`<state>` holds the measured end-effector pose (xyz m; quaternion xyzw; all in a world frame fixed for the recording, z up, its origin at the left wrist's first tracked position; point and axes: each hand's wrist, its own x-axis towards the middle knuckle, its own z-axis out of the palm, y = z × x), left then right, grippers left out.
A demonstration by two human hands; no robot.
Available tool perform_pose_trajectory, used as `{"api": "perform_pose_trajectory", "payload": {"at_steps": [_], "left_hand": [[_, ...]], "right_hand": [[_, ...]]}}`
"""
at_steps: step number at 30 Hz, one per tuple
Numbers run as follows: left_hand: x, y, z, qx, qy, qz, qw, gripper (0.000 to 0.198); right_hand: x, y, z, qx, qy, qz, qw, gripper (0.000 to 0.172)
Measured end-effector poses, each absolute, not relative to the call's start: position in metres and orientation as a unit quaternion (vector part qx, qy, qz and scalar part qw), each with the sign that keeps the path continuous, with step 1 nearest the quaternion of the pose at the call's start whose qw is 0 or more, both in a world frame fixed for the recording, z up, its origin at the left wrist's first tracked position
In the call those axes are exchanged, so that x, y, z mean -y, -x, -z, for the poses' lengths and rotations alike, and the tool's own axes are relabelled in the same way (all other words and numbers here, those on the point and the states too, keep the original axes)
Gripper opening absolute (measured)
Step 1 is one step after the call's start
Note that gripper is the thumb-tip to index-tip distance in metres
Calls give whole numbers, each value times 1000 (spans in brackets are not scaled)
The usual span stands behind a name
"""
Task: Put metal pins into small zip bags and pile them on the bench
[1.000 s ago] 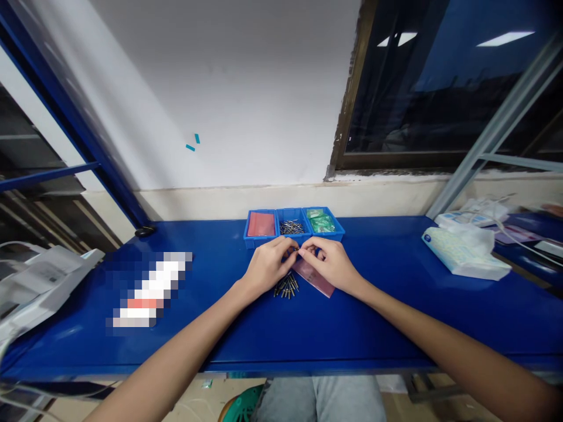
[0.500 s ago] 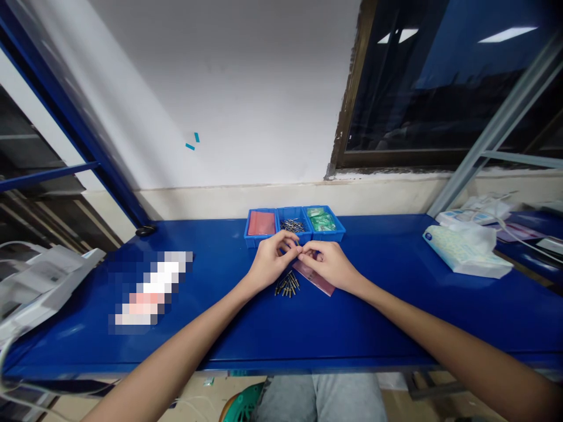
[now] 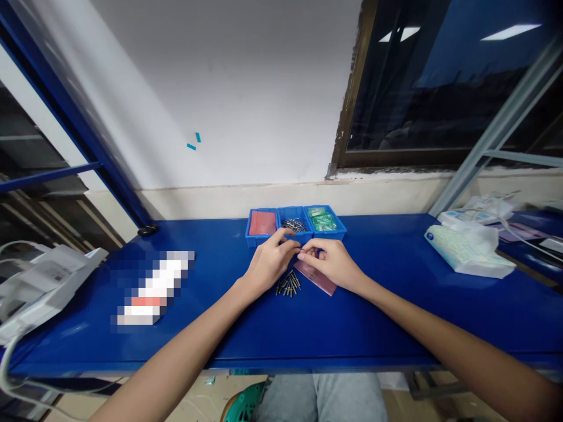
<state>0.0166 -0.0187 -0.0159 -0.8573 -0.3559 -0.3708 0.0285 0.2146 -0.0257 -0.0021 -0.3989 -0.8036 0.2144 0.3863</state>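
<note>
My left hand point(image 3: 268, 262) and my right hand point(image 3: 331, 262) meet fingertip to fingertip over the blue table point(image 3: 308, 328), just in front of three small blue bins. Both pinch at the top edge of a pink plastic bag point(image 3: 317, 278) that lies under my right hand. A small pile of dark metal pins point(image 3: 288, 284) rests on the table below my left hand. The left bin point(image 3: 262, 224) holds pink bags, the middle bin point(image 3: 293, 225) metal pins, the right bin point(image 3: 324, 221) green packets. What my left fingertips hold is too small to see.
A white device point(image 3: 39, 287) with cables sits at the far left edge. A blurred-out flat item point(image 3: 152, 287) lies left of centre. A soft tissue pack point(image 3: 468, 252) and other white items lie at the right. A small black object point(image 3: 148, 230) sits by the wall.
My hands stay pinched together over the pink bag with only small finger shifts. The view has drifted slightly.
</note>
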Motion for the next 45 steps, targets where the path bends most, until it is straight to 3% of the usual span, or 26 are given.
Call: {"api": "perform_pose_trajectory", "payload": {"at_steps": [17,23,31,35,45], "left_hand": [[19,-25,14,323,798,467,-202,3],[17,-22,10,363,753,531,-139,21],[8,-10,9,360,771,521,-68,21],[9,-9,12,354,812,463,-37,22],[8,-9,16,367,853,372,2,19]], "right_hand": [[22,-216,8,803,394,-188,406,10],[9,-220,2,829,386,-82,395,12],[-30,-212,-20,842,455,89,277,20],[0,-217,-13,866,416,74,266,22],[19,-236,2,890,439,-8,123,19]]}}
